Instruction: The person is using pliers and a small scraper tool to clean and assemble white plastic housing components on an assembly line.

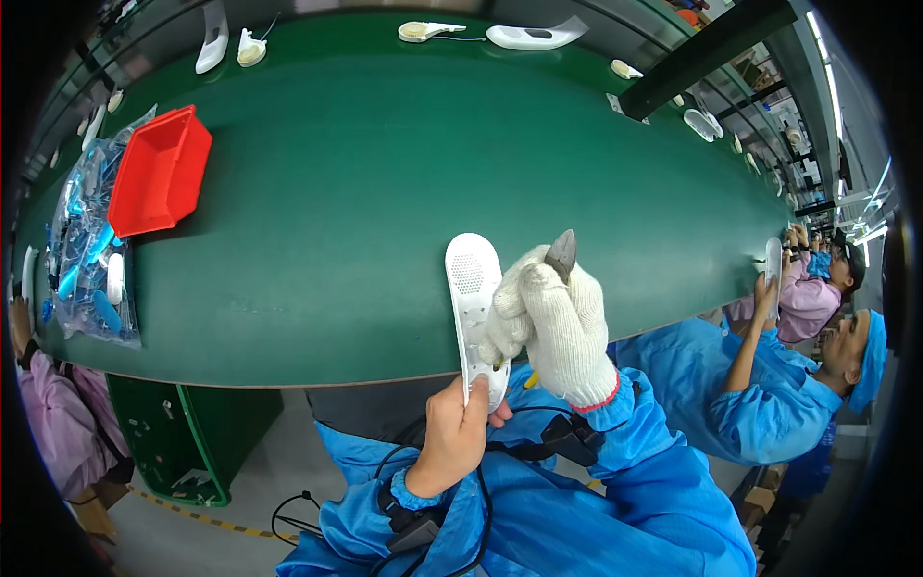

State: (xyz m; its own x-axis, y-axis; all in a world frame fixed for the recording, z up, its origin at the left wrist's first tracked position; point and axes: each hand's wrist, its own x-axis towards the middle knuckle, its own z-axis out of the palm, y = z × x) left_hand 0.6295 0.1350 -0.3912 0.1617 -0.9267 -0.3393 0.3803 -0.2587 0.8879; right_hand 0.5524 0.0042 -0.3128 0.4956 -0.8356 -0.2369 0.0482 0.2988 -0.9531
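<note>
My bare left hand (454,431) grips the lower end of a long white plastic shell (468,306). This shell has a rounded top with a patch of small holes, and it stands up over the table's front edge. My right hand (561,327), in a white knitted glove, is closed around a pair of pliers; their grey metal jaws (562,252) poke out above the fist. Below the glove shows a bit of yellow handle (532,381). The gloved fingertips lie against the shell's right side. Most of the pliers is hidden in the glove.
A red bin (162,173) rests beside a clear plastic bag (91,255) of blue and white parts on the green table (327,221). White shells (535,37) and brush-like pieces (423,32) line the far edge. At right, a co-worker in blue (760,385) sits close.
</note>
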